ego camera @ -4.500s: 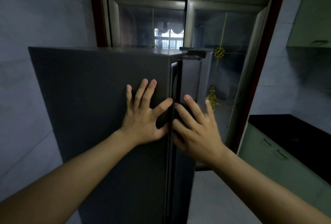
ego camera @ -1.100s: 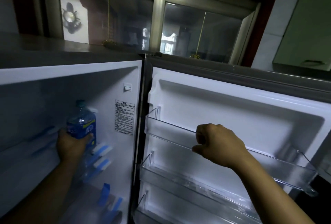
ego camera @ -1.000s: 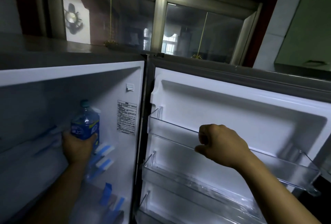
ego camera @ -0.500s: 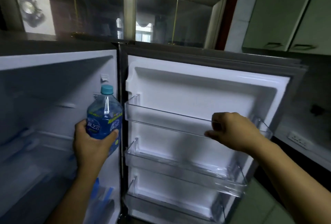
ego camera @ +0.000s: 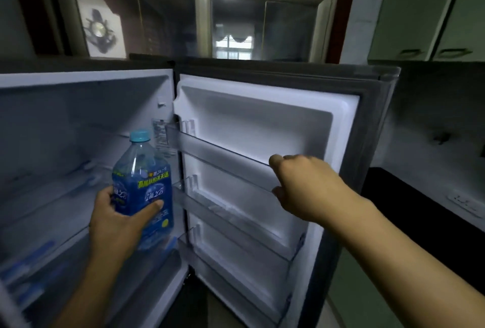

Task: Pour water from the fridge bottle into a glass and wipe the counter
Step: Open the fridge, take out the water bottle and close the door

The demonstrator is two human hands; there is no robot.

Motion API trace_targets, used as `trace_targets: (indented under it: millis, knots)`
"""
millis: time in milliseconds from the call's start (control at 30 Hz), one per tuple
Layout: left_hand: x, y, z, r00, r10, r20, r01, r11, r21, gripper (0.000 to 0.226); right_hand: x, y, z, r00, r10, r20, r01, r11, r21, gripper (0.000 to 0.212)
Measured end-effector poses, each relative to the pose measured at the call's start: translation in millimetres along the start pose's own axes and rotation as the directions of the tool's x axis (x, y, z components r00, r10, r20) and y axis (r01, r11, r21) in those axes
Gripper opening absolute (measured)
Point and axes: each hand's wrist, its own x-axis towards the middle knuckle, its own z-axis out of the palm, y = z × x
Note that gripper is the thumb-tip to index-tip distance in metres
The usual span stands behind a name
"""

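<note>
Head view: the task is barely begun. The clear plastic water bottle with blue label and pale blue cap (ego camera: 143, 183) is out in front of the open grey fridge (ego camera: 78, 123), upright in the left hand (ego camera: 115, 225), whose fingers wrap its lower body. The cap is on. The bottle seems mostly full, though the label hides the level. The right hand (ego camera: 301, 186) curls over the rail of the top clear door shelf (ego camera: 217, 154), which shows nothing inside. Pouring and wiping the dark table (ego camera: 409, 207) remain.

Blue-labelled bottle (ego camera: 143, 191) with pale turquoise cap (ego camera: 140, 135), white fridge door lining (ego camera: 262, 117), black counter (ego camera: 409, 196)
</note>
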Motion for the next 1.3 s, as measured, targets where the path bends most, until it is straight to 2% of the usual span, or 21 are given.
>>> trace_targets:
  millis: [133,200,267,333,400,533,667,800,1133,1300]
  knots:
    - [-38,9,-26,1.0,-0.011,-0.015,0.011,1.0,0.003,0.063,-29,2,-20,0.971,-0.2,-0.13,0.222,0.957,0.186,0.035]
    - [-52,16,-39,1.0,-0.013,-0.027,0.014,1.0,0.024,0.065,-38,0,-24,0.962,-0.237,-0.133,0.267,0.912,0.311,0.042]
    - [-63,24,-51,0.999,0.004,-0.04,-0.002,0.999,0.041,0.066,-47,-5,-22,0.943,-0.289,-0.163,0.33,0.874,0.358,0.046]
    - [-71,32,-63,0.998,0.029,-0.049,-0.027,0.999,0.041,0.066,-55,-14,-19,0.899,-0.338,-0.278,0.414,0.865,0.284,0.045]
    - [-76,39,-76,0.997,0.053,-0.053,-0.05,0.998,0.043,0.065,-62,-20,-15,0.841,-0.326,-0.431,0.432,0.885,0.174,0.043]
    - [-77,46,-102,0.997,0.073,-0.04,-0.071,0.997,0.03,0.063,-68,-27,2,0.689,-0.217,-0.692,0.291,0.957,-0.011,0.052]
    - [-70,46,-131,0.995,0.104,-0.001,-0.104,0.994,0.042,0.06,-57,-44,21,0.647,-0.208,-0.733,0.206,0.974,-0.094,0.065]
    - [-63,46,-160,0.993,0.115,0.039,-0.116,0.993,0.017,0.06,-51,-78,18,0.602,-0.192,-0.775,0.179,0.978,-0.103,0.065]
    - [-44,50,-237,0.994,0.089,0.061,-0.09,0.996,0.008,0.059,-34,-191,3,0.672,-0.179,-0.719,0.164,0.982,-0.092,0.05]
    - [-37,48,-287,0.997,0.074,0.021,-0.075,0.997,0.011,0.073,-17,-242,11,0.655,-0.147,-0.742,0.24,0.971,0.019,0.052]
